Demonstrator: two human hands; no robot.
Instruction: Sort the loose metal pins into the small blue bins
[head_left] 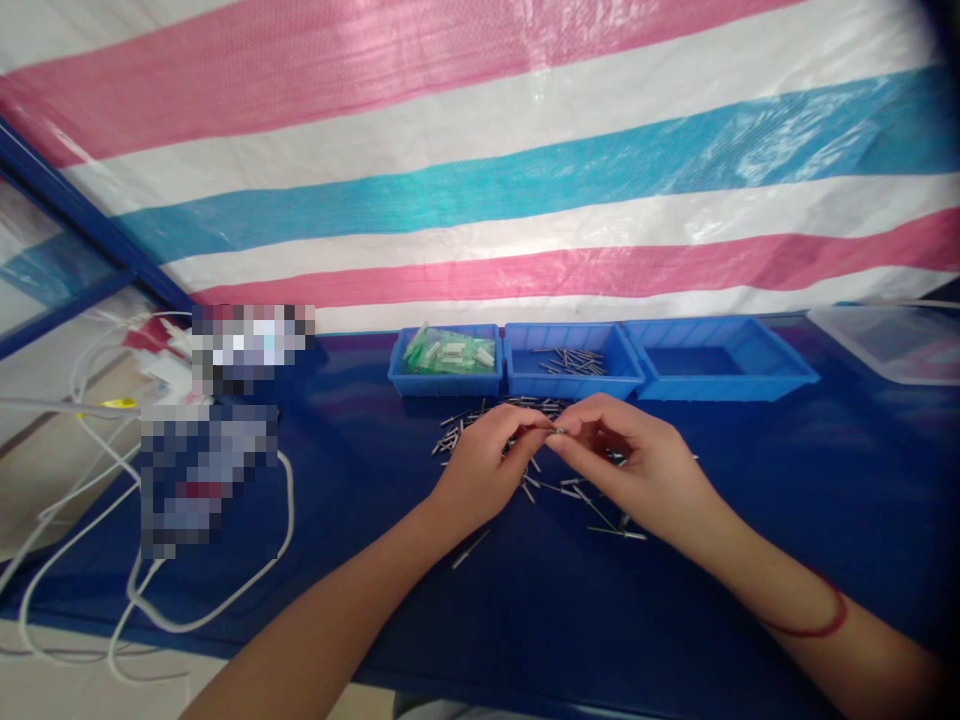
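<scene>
My left hand [487,455] and my right hand [637,460] meet over the pile, thumbs and forefingers pinched close together. Between the fingertips shows a tiny metal bit of a blind rivet [559,432]; most of it is hidden by the fingers. Beneath and around both hands, many loose blind rivets [450,435] lie scattered on the blue table [360,560]. One rivet [470,549] lies apart, below my left wrist. A few more [615,533] are under my right hand. Farther back, the middle blue bin [574,383] holds several similar rivets [574,361].
The left blue bin [446,385] contains green-and-white plastic packets [450,351]. The right blue bin [727,385] stands beside the middle one. A clear plastic lid or tray [885,345] lies at the far right. White cables [289,500] loop over the table's left side. Striped sheeting [480,190] hangs behind.
</scene>
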